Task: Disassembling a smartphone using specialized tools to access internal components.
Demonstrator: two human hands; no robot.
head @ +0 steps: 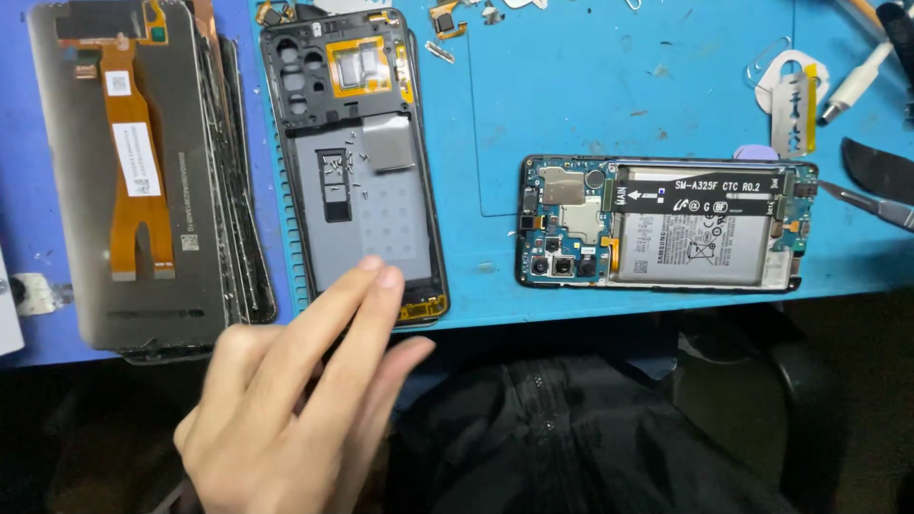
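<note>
**Open hand over loose screws: spill risk at the desk edge**

I noted the fingers (pixel 367 286) extended, held close together and slightly curved, pinching nothing; the tips reached the lower end of the phone mid-frame (pixel 357 162), and I could not tell whether they touched it or hovered just above. They belonged to the left hand (pixel 286 400), which came in from the bottom of the view. The right hand was not in view.

The mid-frame lay lengthwise on the blue mat (pixel 609 86), its lower end near the desk's front edge. Small loose screws (pixel 345 167) lay scattered on its grey inner plate, unsecured. In my judgement this was the main hazard: a nudge or a lift of the frame by those fingertips could have tipped the screws off, and from there over the desk edge (pixel 571 319) into the dark cloth (pixel 571 438) below, where they would be hard to find.

To the left, a stack of display panels (pixel 143 171) with an orange flex cable (pixel 133 162) lay just beside the frame, overhanging the front edge; a sideways sweep of the hand could have pushed it off.

To the right, well apart, an opened phone (pixel 666 224) lay with its board and battery exposed. Beyond it lay a razor blade (pixel 793 114) and metal tweezers (pixel 871 202); I judged a careless reach that way a risk of a cut, or of a short across the board.
</note>
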